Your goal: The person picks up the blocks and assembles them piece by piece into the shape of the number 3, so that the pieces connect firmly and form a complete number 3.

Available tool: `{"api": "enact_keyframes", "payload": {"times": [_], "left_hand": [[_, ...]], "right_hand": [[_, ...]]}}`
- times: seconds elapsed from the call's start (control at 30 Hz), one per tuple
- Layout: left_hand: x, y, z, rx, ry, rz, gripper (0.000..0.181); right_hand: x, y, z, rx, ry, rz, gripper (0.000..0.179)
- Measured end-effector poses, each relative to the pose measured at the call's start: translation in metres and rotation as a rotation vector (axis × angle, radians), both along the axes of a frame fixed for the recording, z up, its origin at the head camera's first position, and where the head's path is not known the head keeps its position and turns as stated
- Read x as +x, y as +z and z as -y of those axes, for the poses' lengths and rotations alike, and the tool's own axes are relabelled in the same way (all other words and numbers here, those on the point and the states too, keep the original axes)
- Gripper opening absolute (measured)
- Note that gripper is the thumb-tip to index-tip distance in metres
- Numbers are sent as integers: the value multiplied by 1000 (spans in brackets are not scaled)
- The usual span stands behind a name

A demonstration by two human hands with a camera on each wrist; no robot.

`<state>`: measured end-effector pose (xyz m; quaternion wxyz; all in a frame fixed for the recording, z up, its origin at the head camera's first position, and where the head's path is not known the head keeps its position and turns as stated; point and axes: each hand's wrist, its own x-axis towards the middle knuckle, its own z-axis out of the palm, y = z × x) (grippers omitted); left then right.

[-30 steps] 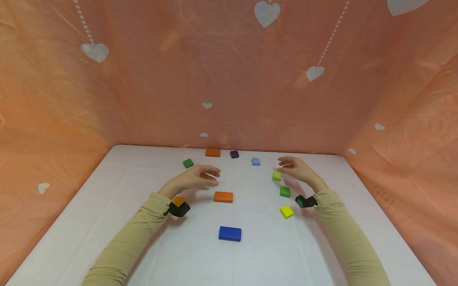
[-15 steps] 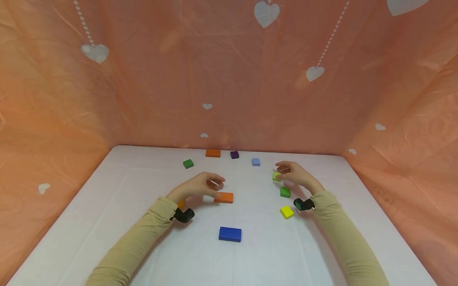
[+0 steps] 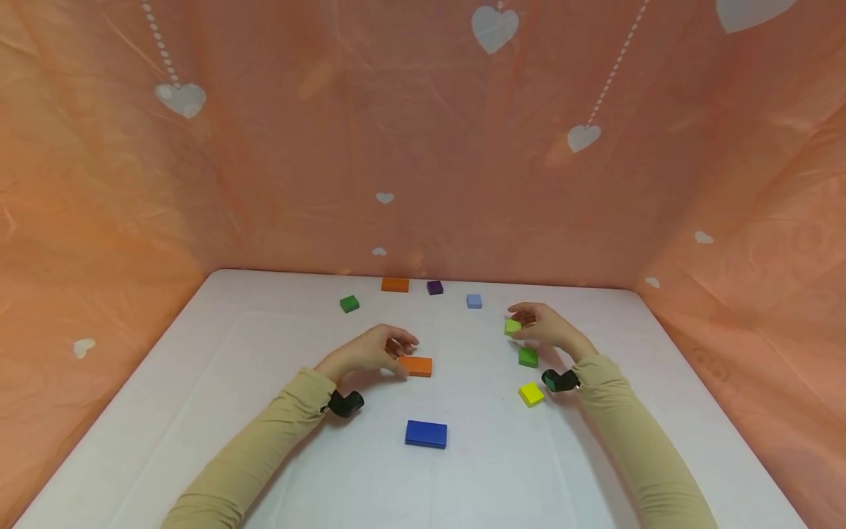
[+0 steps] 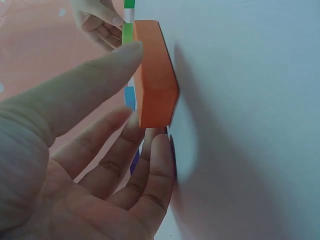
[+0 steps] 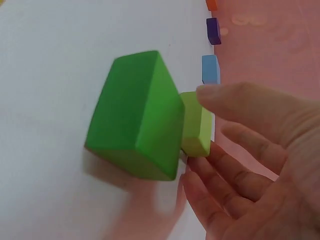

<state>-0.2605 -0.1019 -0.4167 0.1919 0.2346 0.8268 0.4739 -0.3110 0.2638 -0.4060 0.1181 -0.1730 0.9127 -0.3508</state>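
Observation:
My left hand [image 3: 370, 349] is around the left end of an orange rectangular block [image 3: 418, 366], thumb at its near side and fingers behind it, parted. In the left wrist view, the thumb tip overlaps the edge of the orange block [image 4: 156, 75], while the fingers spread below its end. Over on the right, my right hand [image 3: 545, 328] is beside a lime-green block [image 3: 512, 328]. The right wrist view has the thumb tip right at the lime block's [image 5: 196, 125] edge and loosely bent fingers below. A green block [image 3: 527, 357] stands just in front of it.
A blue rectangular block [image 3: 426, 434] lies nearest me, and a yellow block [image 3: 531, 394] lies at right. Along the back are another orange block [image 3: 395, 285], a purple block [image 3: 434, 288], a light-blue block [image 3: 474, 301] and a green block [image 3: 349, 304]. Orange cloth [image 3: 423, 147] encloses the white table [image 3: 297, 455].
My left hand has moved right and down to the orange block; its forearm now hides the yellow-orange block. The right hand has shifted slightly left and down to the lime block.

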Motion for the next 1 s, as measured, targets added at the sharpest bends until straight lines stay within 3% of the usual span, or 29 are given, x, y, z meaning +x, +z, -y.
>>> {"api": "enact_keyframes", "payload": {"times": [0.27, 0.73, 1.0], "left_hand": [[-1, -1, -2, -49, -14, -41, 48], [2, -3, -9, -115, 82, -1, 39], [3, -5, -10, -150, 96, -34, 34]], "right_hand": [[-5, -4, 0, 37, 18, -29, 49], [-4, -3, 1, 35, 15, -39, 38], [-3, -2, 4, 63, -7, -40, 35]]}}
